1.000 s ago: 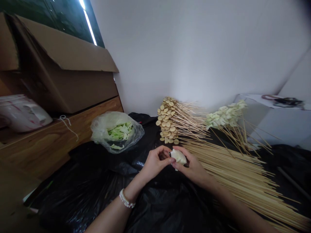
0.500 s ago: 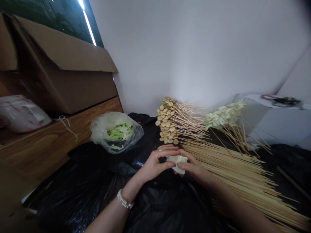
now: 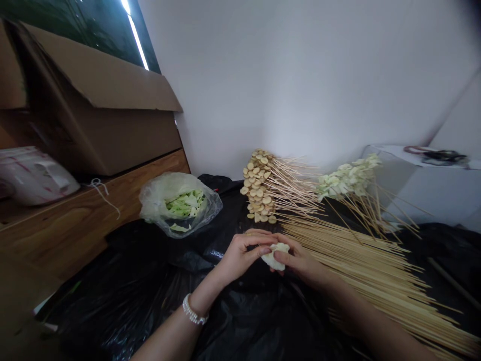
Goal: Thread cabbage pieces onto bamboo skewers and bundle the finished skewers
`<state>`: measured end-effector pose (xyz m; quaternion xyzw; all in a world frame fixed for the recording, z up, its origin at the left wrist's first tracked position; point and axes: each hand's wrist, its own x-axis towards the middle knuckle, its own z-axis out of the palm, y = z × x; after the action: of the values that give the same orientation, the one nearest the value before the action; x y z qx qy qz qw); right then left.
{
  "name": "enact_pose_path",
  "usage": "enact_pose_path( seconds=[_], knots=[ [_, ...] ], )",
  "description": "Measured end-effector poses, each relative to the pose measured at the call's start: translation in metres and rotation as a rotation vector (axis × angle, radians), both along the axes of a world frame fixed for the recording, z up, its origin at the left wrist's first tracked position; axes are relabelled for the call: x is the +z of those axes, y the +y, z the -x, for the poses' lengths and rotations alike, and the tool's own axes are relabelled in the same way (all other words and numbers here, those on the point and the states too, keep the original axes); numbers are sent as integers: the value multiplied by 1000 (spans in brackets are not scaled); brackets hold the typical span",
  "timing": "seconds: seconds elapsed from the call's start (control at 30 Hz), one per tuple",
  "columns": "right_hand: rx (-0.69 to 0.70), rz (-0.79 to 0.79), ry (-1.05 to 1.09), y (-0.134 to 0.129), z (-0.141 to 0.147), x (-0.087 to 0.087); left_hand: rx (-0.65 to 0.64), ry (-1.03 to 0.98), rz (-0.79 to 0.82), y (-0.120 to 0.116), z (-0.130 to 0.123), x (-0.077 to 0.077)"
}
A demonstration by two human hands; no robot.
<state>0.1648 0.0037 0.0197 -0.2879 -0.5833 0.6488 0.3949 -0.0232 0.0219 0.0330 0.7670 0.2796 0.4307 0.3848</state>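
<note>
Pale cabbage leaf pieces (image 3: pixel 275 258) are bunched between my two hands, above the black plastic sheet (image 3: pixel 248 321). My right hand (image 3: pixel 298 258) grips them, its thumb pressed on the near face and its fingers behind. From the other side, my left hand (image 3: pixel 244 253) closes on the edge of the leaf with its thumb and bent fingers. The far fingertips of both hands meet behind the cabbage and are partly hidden. Just right of my hands lie many loose bamboo skewers (image 3: pixel 361 271) in a wide layer.
An open plastic bag (image 3: pixel 152 198) of cut cabbage (image 3: pixel 188 203) lies to the left. Skewered round slices (image 3: pixel 257 188) are stacked by the wall, with cabbage skewers (image 3: pixel 347 178) farther right. A cardboard box (image 3: pixel 131 135) and a white tub (image 3: pixel 35 175) stand at far left.
The cabbage in my hands has become more compact and rounded. My left thumb has shifted slightly up on it; the surroundings look unchanged.
</note>
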Motion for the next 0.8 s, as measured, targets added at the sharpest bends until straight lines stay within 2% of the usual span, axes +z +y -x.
enact_pose_path(
  seconds=[0.23,0.47,0.6,0.8],
  knots=[
    [-49,45,54,3,1,-6,78,187,-209,-9,-3,3],
    [-93,-76,-74,9,-2,-11,89,319,-448,-6,-2,-4],
    [-121,-134,-123,9,-1,-14,109,372,-434,-8,-4,-6],
    [-116,-126,-110,5,0,-9,138,274,-399,-8,-7,-8]
  ],
)
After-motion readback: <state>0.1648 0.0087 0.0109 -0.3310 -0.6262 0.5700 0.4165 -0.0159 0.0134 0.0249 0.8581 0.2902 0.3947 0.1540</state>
